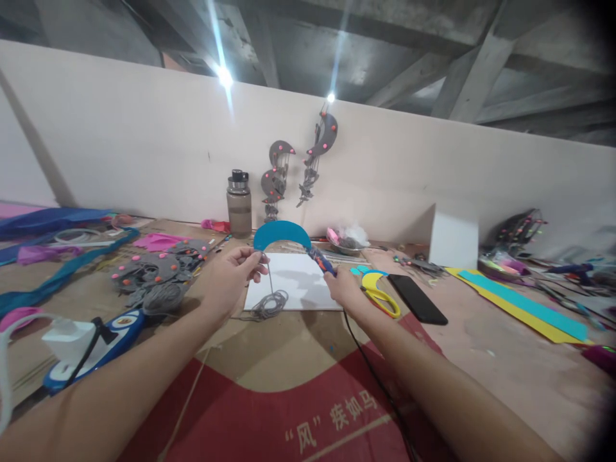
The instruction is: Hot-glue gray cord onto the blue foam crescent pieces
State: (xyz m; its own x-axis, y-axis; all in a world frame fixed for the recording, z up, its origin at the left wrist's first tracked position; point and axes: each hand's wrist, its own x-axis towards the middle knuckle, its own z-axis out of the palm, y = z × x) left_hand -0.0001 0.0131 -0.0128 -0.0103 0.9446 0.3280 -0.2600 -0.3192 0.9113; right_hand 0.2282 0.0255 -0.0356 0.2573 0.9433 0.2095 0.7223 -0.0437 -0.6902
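Note:
A blue crescent piece [282, 232] is held up over a white board [308, 282]. My left hand [243, 266] pinches its left tip together with a grey cord [272, 303], whose loose coil lies on the board's front left. My right hand [341, 282] is wrapped round a blue glue gun [320, 260] with a black cable. The gun's front end is at the crescent's right tip; whether they touch cannot be told. Yellow-handled scissors [384, 301] lie just right of my right hand, beside a black phone [418, 299].
Grey decorated pieces [154, 269] and a power strip [96, 353] are at the left. A bottle [239, 205] stands near the wall, where crescent strings [276, 173] hang. Yellow and turquoise strips [524, 305] lie right.

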